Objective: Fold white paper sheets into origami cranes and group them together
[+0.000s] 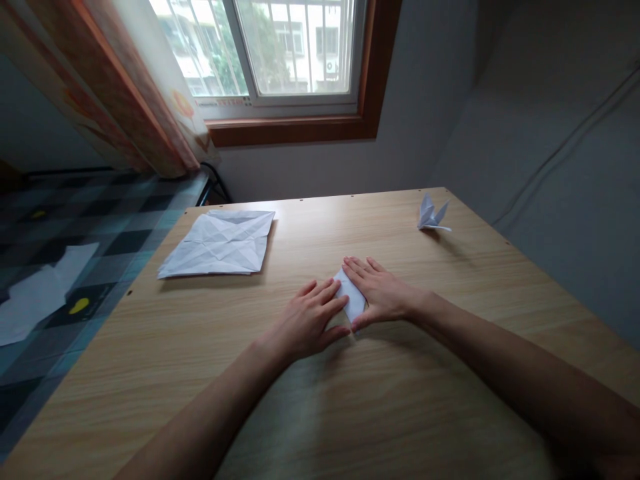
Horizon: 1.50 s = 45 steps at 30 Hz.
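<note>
The small folded white paper lies flat on the table between the two hands, about equally near both, its long axis running away from the person, far end leaning left. The left hand lays fingertips on its left side; the right hand covers its right edge, thumb by the near tip. Both hands' fingers are extended and flat, clenching nothing. Creased sheets lie farther left, a folded paper figure farther right

White paper, tan wood-grained table, checked cloth
</note>
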### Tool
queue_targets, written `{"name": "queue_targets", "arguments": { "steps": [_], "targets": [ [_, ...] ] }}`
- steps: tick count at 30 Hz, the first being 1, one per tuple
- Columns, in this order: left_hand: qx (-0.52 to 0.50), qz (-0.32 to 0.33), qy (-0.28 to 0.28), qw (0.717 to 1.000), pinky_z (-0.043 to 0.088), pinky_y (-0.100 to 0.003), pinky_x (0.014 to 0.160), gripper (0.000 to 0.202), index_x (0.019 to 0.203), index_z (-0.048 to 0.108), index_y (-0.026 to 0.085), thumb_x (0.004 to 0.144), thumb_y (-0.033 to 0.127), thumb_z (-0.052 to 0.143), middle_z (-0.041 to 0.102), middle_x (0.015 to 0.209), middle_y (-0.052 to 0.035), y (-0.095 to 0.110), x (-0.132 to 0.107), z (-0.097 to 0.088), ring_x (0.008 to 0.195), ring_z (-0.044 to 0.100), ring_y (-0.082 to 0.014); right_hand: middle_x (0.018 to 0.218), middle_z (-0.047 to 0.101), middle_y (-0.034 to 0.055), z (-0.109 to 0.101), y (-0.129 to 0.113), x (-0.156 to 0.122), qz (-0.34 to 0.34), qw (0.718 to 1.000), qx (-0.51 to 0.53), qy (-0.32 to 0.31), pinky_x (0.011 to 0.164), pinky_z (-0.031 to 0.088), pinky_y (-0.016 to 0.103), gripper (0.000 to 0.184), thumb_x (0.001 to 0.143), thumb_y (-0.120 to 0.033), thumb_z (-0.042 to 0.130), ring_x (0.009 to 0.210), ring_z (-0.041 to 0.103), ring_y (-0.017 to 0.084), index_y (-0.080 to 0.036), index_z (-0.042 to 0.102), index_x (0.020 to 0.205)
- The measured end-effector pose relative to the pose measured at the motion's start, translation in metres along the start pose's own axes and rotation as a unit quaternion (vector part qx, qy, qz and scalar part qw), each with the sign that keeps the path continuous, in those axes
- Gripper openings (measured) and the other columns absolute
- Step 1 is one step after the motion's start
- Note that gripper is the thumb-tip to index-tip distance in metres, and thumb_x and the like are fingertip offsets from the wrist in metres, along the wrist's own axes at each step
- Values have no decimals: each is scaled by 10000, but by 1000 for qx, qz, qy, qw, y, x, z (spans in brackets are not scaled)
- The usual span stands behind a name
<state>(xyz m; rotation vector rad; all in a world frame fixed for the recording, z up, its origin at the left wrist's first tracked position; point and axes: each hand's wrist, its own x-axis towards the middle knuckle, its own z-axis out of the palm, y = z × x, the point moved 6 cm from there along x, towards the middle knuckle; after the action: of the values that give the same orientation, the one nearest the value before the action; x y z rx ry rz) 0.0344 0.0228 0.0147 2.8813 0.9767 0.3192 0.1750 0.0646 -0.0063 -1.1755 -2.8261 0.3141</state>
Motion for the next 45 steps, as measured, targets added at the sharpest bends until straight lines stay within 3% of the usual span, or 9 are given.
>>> {"name": "queue_targets", "arguments": {
  "steps": [9,16,19,22,25,29,32,36,45],
  "targets": [
    [-6,-9,-18,1000,359,-510,1097,512,1307,553,206,904,522,532,504,1440,-136,-4,0,-1,1340,461,-308,1573,179,266,7,-19,-20,-4,1000,1,23,1203,105,502,1164,754,-849,412,1484,120,349,13,207,1509],
    [3,-15,-34,999,350,-483,1117,508,1323,535,185,915,488,519,491,1455,-131,-5,1,1,1356,446,-287,1570,198,256,6,-37,-52,-40,999,27,-6,1209,137,487,1134,761,-818,465,1479,151,344,0,226,1509],
    [3,-12,-35,999,348,-479,1117,524,1323,533,172,913,499,516,486,1455,-144,-5,1,1,1352,449,-292,1562,252,233,3,-40,-65,-75,996,46,3,1202,180,494,1030,809,-743,505,1471,192,336,-26,259,1506],
    [1,-1,-24,1000,359,-480,1101,538,1315,535,166,907,515,518,501,1438,-151,-5,0,-2,1336,460,-302,1515,388,193,-2,-35,-71,-102,992,63,36,1173,269,492,778,884,-574,548,1423,328,314,-86,381,1465],
    [0,13,-2,1000,376,-471,1070,525,1284,550,166,906,528,516,545,1379,-151,-3,-1,-6,1297,484,-304,1408,538,153,-9,-21,-67,-84,990,71,88,1112,374,466,507,934,-380,535,1317,477,274,-138,503,1378],
    [-8,23,22,999,422,-462,986,466,1150,609,173,887,552,542,619,1215,-137,-2,-1,-11,1155,554,-298,1330,601,129,-18,-5,-50,-46,987,82,133,1042,447,450,399,940,-265,513,1223,548,257,-165,551,1324],
    [-13,22,22,999,448,-457,929,474,1041,629,166,864,600,555,645,1092,-126,-5,-1,-10,1052,577,-289,1238,662,107,-21,-2,-37,-48,985,86,142,993,478,447,313,939,-250,524,1129,597,250,-194,635,1226],
    [-22,26,39,999,474,-409,876,492,1077,609,158,848,593,596,648,1018,-105,-10,-1,-9,958,589,-253,1163,705,86,-19,-2,-29,-61,983,84,150,955,495,434,232,943,-277,545,1069,625,242,-226,711,1097],
    [-56,60,106,991,505,-322,769,308,959,627,160,959,441,502,680,902,-72,-13,-3,-11,815,608,-184,1171,704,80,-16,-2,-34,-77,980,91,156,962,478,428,241,936,-302,565,1094,611,244,-206,704,1108]
  ]
}}
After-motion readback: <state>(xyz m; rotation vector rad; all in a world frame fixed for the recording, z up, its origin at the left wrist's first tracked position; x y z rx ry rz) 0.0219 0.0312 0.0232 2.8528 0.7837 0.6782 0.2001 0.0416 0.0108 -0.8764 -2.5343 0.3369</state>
